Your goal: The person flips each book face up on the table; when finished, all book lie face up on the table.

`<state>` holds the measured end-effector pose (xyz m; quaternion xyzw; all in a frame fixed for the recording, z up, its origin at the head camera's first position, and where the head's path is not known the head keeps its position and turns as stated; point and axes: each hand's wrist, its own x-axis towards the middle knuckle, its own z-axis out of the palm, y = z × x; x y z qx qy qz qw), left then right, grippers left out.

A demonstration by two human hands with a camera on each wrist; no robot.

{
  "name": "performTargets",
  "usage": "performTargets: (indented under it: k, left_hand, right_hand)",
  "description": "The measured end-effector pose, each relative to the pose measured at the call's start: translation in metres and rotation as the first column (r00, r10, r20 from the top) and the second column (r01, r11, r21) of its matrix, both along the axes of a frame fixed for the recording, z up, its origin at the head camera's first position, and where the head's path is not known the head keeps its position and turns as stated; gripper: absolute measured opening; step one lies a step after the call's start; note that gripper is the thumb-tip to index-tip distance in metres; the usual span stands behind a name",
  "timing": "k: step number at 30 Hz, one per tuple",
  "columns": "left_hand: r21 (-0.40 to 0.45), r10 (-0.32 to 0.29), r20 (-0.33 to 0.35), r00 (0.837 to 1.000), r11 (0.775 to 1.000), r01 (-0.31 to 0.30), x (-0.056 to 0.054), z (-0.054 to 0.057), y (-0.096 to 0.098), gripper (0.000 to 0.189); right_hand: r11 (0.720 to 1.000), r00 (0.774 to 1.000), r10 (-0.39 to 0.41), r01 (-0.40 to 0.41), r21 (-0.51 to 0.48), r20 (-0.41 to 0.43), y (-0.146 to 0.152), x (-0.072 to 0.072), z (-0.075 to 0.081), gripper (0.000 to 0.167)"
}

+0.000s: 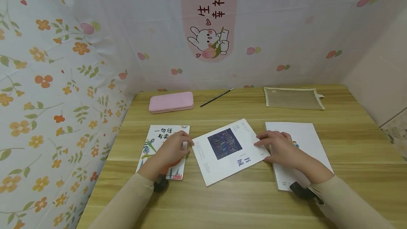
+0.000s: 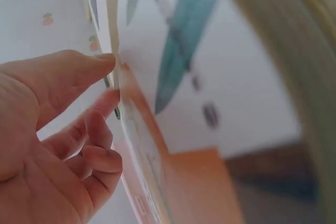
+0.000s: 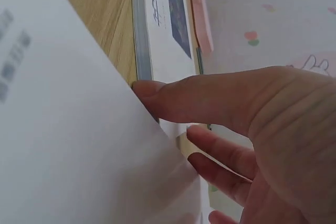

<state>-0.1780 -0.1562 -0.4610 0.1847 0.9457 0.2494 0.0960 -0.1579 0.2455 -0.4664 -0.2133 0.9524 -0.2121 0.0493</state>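
A white magazine [image 1: 203, 153] with a dark square picture on its cover lies at an angle in the middle of the table. My left hand [image 1: 172, 147] pinches its left corner; in the left wrist view the thumb [image 2: 97, 66] and index fingertip meet at the edge. Its right edge is between the thumb and fingers of my right hand [image 1: 281, 147], with fingertips on the cover. Under my left hand lies a picture book [image 1: 159, 130] with a colourful cover. A white book [image 1: 299, 130] lies below my right hand, its near surface large in the right wrist view.
A pink pencil case [image 1: 171, 102] lies at the back left, with a dark pencil [image 1: 217, 97] to its right. At the back right is a mesh zip pouch [image 1: 292, 98]. Patterned cloth [image 1: 152, 38] hangs behind the wooden table [image 1: 222, 207] and along its left side.
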Motion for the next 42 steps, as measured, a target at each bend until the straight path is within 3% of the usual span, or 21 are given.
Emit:
performTargets:
  k: [16,21,25,29,35,42]
  left_hand:
    - [-0.044,-0.035,-0.045,0.998,0.998,0.033,0.018,0.004,-0.003,0.022]
    - [-0.048,-0.043,-0.034,0.998,0.998,0.042,0.022,0.002,-0.004,0.021]
    - [-0.025,-0.063,0.017,0.998,0.998,0.064,0.025,0.001,-0.002,0.020]
    - [0.025,-0.125,0.045,0.991,0.992,0.124,0.028,0.001,0.001,0.016]
    - [0.052,-0.229,0.010,0.973,0.972,0.229,0.041,0.001,0.006,0.016]
    - [0.009,-0.305,0.005,0.952,0.952,0.305,0.055,0.003,0.019,0.019]
  right_hand:
    - [1.000,1.000,0.015,-0.015,0.021,-0.004,-0.001,-0.029,0.000,0.042]
    - [1.000,1.000,0.014,-0.014,0.019,0.004,0.000,-0.039,-0.001,0.039]
    - [1.000,1.000,-0.007,0.006,0.010,0.023,0.000,-0.048,-0.002,0.037]
    - [1.000,0.999,-0.022,0.021,0.007,0.030,-0.001,-0.058,-0.001,0.036]
    - [1.000,1.000,-0.019,0.019,-0.001,0.015,-0.005,-0.068,-0.001,0.035]
    - [0.999,0.999,-0.031,0.031,-0.021,0.021,-0.013,-0.082,-0.002,0.034]
